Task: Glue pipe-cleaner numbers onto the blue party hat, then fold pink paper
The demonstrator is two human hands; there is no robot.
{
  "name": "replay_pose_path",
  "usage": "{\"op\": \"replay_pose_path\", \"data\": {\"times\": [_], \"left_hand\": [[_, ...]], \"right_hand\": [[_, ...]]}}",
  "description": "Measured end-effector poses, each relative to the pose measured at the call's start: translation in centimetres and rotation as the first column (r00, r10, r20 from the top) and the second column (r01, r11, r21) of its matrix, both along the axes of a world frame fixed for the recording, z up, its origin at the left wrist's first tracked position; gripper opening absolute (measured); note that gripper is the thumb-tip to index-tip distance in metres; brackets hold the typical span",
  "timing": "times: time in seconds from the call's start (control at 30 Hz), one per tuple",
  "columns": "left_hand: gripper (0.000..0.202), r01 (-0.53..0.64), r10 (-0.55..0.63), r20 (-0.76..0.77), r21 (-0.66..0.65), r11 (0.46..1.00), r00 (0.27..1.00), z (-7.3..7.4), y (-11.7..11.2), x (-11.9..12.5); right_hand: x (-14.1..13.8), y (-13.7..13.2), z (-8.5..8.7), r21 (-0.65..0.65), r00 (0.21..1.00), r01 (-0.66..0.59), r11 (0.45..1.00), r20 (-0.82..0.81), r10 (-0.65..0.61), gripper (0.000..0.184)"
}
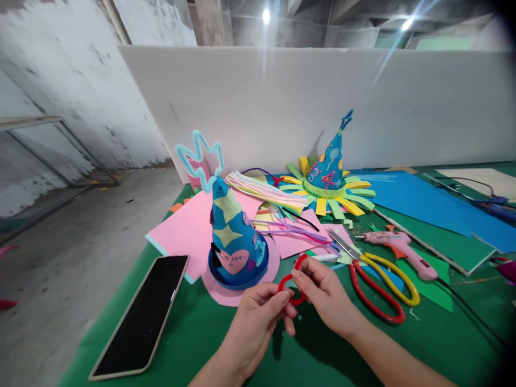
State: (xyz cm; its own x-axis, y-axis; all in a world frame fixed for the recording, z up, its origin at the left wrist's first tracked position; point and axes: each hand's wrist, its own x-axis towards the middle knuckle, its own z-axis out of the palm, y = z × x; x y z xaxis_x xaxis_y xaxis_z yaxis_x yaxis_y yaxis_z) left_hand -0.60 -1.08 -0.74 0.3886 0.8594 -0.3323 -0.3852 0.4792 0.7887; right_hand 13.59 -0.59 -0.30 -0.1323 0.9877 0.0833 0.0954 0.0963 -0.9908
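Note:
A red pipe cleaner (286,280), bent into a small curled shape, is pinched between my two hands above the green table. My left hand (262,312) grips its lower left part between thumb and fingers. Higher on the right side, my right hand (322,290) pinches it near the upper end. Just behind my left hand stands a blue paper cone hat (226,215) with yellow stars, a pink heart and a light blue pipe-cleaner shape on top. Scissors (377,279) with red and yellow handles lie to the right of my right hand.
A phone (141,317) lies at the left table edge. On the right rests a pink glue gun (407,250) with its cord. Behind are a second cone hat (328,166), a pipe-cleaner bundle (266,191), pink paper (177,231), blue sheets (435,204) and a white board (282,102).

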Motion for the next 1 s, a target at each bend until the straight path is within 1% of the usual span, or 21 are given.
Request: {"op": "replay_pose_path", "data": {"times": [0.17, 0.33, 0.43, 0.5, 0.6, 0.7, 0.9, 1.0], "left_hand": [[0.012, 0.017, -0.017, 0.026, -0.013, 1.000, 1.000, -0.32, -0.09, -0.05], [0.010, 0.047, -0.045, 0.082, -0.022, 0.999, 0.996, -0.77, -0.19, -0.16], [0.016, 0.089, -0.089, 0.116, 0.002, 0.996, 0.989, -0.95, -0.16, -0.25], [0.021, 0.069, -0.068, 0.156, -0.001, 0.998, 0.985, -0.97, -0.08, -0.28], [0.021, 0.030, -0.015, 0.202, -0.071, 0.997, 0.979, -0.85, 0.06, -0.29], [0.022, 0.052, -0.033, 0.214, -0.086, 0.995, 0.976, -0.64, 0.13, -0.30], [0.023, 0.074, -0.052, 0.227, -0.088, 0.993, 0.972, -0.39, 0.06, -0.33], [0.025, 0.116, -0.090, 0.269, -0.081, 0.990, 0.959, -0.41, -0.01, -0.33]], "right_hand": [[0.08, -0.07, -0.27, 0.075, 0.998, 0.000, 0.997, 0.070, -0.005, 0.023], [0.42, 0.16, -0.51, 0.118, 0.989, -0.030, 0.993, 0.148, 0.012, 0.022], [0.56, 0.19, -0.55, 0.158, 0.979, -0.065, 0.985, 0.202, 0.032, 0.020], [0.59, 0.07, -0.56, 0.170, 0.972, -0.116, 0.979, 0.222, 0.076, 0.019], [0.58, -0.20, -0.53, 0.151, 0.962, -0.187, 0.971, 0.229, 0.150, 0.017], [0.58, -0.39, -0.40, 0.133, 0.957, -0.228, 0.965, 0.215, 0.196, 0.016], [0.55, -0.51, -0.26, 0.161, 0.964, -0.180, 0.970, 0.223, 0.142, 0.016], [0.55, -0.57, -0.37, 0.144, 0.966, -0.204, 0.968, 0.190, 0.175, 0.015]]}}
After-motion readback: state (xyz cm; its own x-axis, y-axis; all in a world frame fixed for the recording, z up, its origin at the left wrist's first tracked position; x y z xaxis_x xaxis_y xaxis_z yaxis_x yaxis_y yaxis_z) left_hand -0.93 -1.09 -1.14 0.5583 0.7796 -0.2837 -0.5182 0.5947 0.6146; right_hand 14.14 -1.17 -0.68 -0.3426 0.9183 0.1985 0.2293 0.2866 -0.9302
